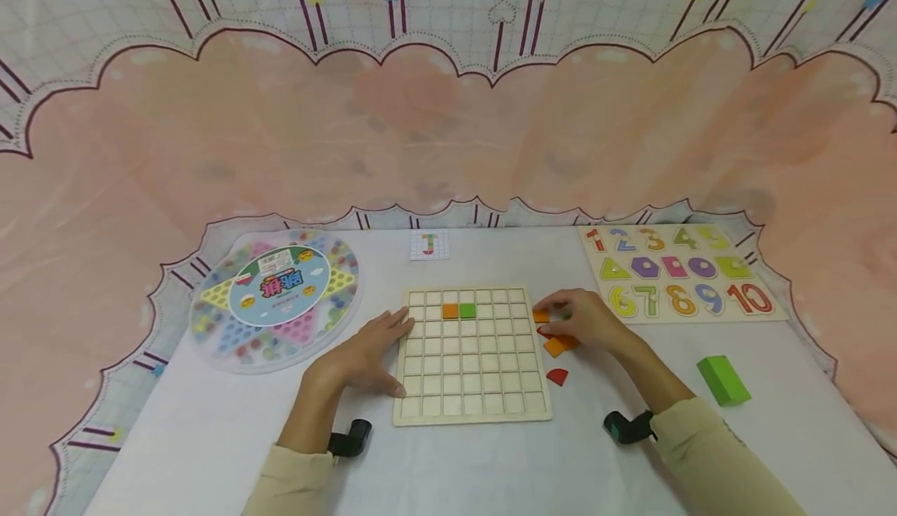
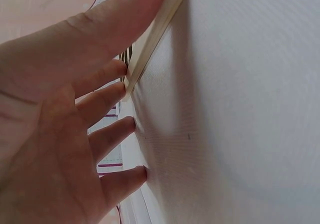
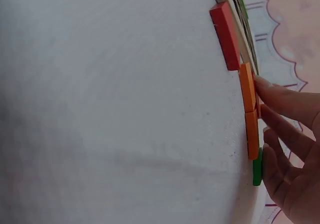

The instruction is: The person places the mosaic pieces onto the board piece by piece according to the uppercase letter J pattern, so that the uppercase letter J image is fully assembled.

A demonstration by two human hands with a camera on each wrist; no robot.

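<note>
My left hand (image 1: 367, 352) rests against the left side of the pale wooden grid board (image 1: 473, 404), fingers spread, thumb at the lower left edge. In the left wrist view, the thumb (image 2: 115, 29) touches the board's rim. An orange square (image 1: 451, 311) and a green square (image 1: 467, 311) sit side by side in the grid's second row. My right hand (image 1: 585, 320) is right of the board, thumb and index finger around an orange piece (image 1: 541, 316); I cannot tell if they pinch it. Other orange pieces (image 3: 252, 134), a green piece (image 3: 257, 169) and a red quarter-round piece (image 1: 557, 377) lie close by.
A small card with a coloured J-like figure (image 1: 430, 244) lies behind the board. On the left is a round Chinese checkers set (image 1: 276, 298). A number and shape puzzle (image 1: 676, 275) lies at the back right, with a green block (image 1: 724, 380) nearer the front.
</note>
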